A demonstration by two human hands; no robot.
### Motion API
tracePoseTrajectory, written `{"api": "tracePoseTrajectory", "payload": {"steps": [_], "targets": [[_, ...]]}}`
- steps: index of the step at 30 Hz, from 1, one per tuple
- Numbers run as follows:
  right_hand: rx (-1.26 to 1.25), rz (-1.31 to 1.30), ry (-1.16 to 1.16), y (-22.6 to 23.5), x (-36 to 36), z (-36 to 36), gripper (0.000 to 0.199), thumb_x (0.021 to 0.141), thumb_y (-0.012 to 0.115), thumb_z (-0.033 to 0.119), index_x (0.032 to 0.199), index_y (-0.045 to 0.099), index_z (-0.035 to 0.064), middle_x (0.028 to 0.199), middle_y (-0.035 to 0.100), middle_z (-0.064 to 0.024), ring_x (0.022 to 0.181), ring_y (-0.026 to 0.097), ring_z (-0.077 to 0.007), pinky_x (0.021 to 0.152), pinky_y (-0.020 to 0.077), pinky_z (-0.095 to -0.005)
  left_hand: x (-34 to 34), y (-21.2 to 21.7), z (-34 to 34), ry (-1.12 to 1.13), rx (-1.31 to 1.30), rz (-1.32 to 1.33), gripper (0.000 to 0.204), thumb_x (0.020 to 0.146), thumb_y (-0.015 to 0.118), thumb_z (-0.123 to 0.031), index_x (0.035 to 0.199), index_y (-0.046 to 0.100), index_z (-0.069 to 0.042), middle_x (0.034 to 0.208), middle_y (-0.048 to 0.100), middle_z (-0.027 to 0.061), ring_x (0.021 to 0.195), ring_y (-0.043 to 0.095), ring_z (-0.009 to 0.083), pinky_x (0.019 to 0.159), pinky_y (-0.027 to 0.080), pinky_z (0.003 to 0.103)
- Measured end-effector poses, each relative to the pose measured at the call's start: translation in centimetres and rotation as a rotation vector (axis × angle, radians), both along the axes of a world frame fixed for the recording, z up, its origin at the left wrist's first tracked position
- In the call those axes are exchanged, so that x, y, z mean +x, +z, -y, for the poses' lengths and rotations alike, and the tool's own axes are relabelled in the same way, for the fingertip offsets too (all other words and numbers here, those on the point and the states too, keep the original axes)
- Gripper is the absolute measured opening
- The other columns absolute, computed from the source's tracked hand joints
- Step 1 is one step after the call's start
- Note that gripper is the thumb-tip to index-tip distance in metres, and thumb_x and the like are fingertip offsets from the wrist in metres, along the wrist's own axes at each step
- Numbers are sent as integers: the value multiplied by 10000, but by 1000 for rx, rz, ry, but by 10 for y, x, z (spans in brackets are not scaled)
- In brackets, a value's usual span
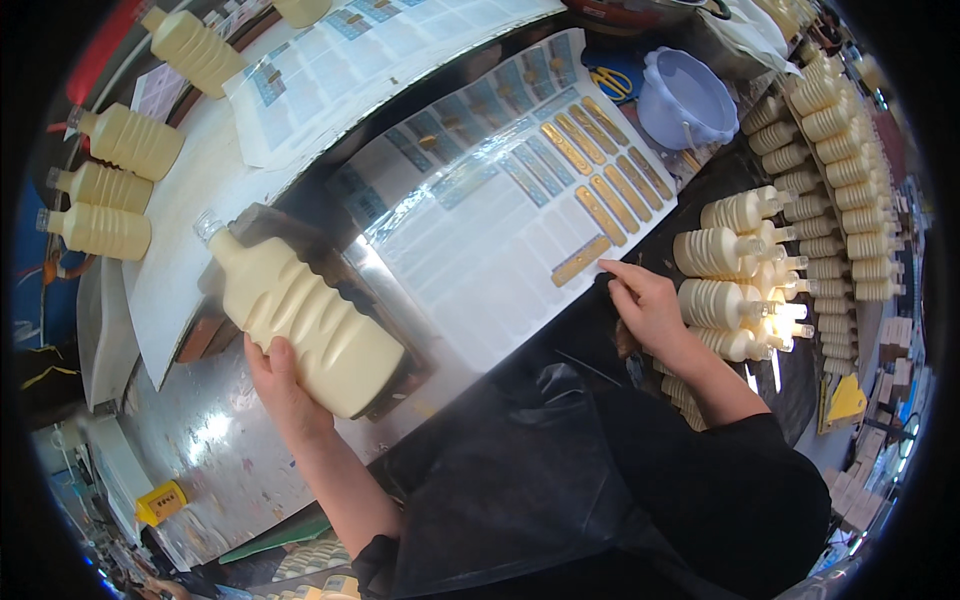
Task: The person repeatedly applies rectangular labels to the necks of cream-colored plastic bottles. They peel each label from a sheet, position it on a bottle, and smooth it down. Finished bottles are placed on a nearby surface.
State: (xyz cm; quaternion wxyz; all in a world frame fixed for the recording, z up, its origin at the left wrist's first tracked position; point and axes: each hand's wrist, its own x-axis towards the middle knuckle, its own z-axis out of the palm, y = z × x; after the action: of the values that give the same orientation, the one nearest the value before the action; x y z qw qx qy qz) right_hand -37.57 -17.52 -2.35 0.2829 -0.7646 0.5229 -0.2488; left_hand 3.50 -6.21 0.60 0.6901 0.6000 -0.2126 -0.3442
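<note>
My left hand (287,390) is closed around the lower side of a cream ribbed bottle (305,325). The bottle leans at a slant, its clear threaded neck pointing to the upper left. At the right edge of a printed decal sheet (450,300), my right hand (648,308) has index finger and thumb at the end of a gold decal strip (580,262). That strip lies at a different angle from the other gold strips (620,185) above it. The thumb's contact with the strip is partly hidden.
Several cream bottles (110,225) lie along the left side of a white board (220,200). More bottles (725,250) are stacked at right. A lavender bucket (690,100) stands beside yellow-handled scissors (612,84). A small yellow block (160,503) sits at lower left.
</note>
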Motion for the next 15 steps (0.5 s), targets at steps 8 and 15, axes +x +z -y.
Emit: {"api": "tracePoseTrajectory", "payload": {"steps": [8, 15], "targets": [[-34, -463, 155, -5, -9, 0, 348, 915, 647, 86, 1263, 667, 73, 989, 689, -193, 824, 686, -371, 724, 561, -420, -1, -4, 1, -34, -33, 11, 538, 1057, 560, -311, 1469, 406, -2, 1345, 610, 174, 1165, 661, 287, 987, 556, 422], [629, 432, -350, -33, -10, 12, 279, 977, 711, 277, 881, 634, 27, 686, 614, -14, 567, 564, -83, 500, 407, -255, 1, -5, 1, -30, -6, 3, 496, 1057, 556, -295, 1439, 435, -2, 1315, 628, 168, 1147, 665, 281, 979, 558, 418]]}}
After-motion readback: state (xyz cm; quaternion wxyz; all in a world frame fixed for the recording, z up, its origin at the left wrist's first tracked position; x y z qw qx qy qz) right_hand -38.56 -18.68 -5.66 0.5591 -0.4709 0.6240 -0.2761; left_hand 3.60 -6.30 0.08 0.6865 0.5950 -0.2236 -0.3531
